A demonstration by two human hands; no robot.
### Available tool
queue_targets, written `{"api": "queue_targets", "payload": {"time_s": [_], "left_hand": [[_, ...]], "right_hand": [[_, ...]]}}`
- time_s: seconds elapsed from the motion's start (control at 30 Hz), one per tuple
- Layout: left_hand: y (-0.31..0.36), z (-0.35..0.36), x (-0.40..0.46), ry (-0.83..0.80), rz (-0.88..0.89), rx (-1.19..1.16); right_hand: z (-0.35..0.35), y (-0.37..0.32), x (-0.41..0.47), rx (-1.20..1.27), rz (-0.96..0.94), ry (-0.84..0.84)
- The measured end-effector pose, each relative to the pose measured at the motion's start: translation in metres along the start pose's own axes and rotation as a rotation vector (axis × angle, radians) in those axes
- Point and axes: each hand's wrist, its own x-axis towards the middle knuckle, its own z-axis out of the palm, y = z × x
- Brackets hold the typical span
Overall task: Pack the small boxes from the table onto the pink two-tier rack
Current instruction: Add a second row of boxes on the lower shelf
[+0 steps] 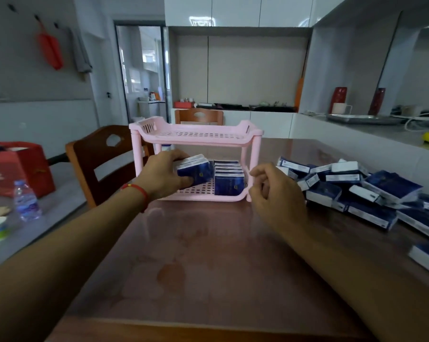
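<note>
The pink two-tier rack stands on the brown table in front of me. Its top shelf holds nothing. On the lower shelf several blue-and-white boxes stand upright in a row at the right. My left hand grips a few more small boxes inside the lower shelf, tilted, left of that row. My right hand hovers at the rack's front right leg with loosely curled fingers, holding nothing. A loose pile of the same boxes lies on the table to the right.
A wooden chair stands left of the table, another behind the rack. A water bottle and a red box sit at the far left. One more box lies at the table's right edge. A grey counter runs along the right.
</note>
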Motion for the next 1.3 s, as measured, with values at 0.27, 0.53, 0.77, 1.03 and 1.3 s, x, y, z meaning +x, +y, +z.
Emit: {"api": "queue_targets", "payload": {"time_s": [0.27,0.53,0.77,1.03,1.3], "left_hand": [[-0.019,0.025,0.049,-0.038,-0.104,0.099],[-0.040,0.043,0.061,-0.107,-0.131,-0.016],[-0.033,0.048,0.060,-0.056,-0.141,0.040],[-0.022,0.053,0.061,-0.125,-0.174,-0.030],[-0.020,0.053,0.058,-0.107,-0.157,-0.058]], "right_hand": [[0.005,0.022,0.001,0.048,0.052,-0.059],[0.009,0.024,0.005,0.092,0.055,-0.055],[0.011,0.026,0.005,0.108,0.068,-0.072],[0.013,0.026,0.005,0.106,0.088,-0.091],[0.013,0.024,0.005,0.110,0.097,-0.096]]}}
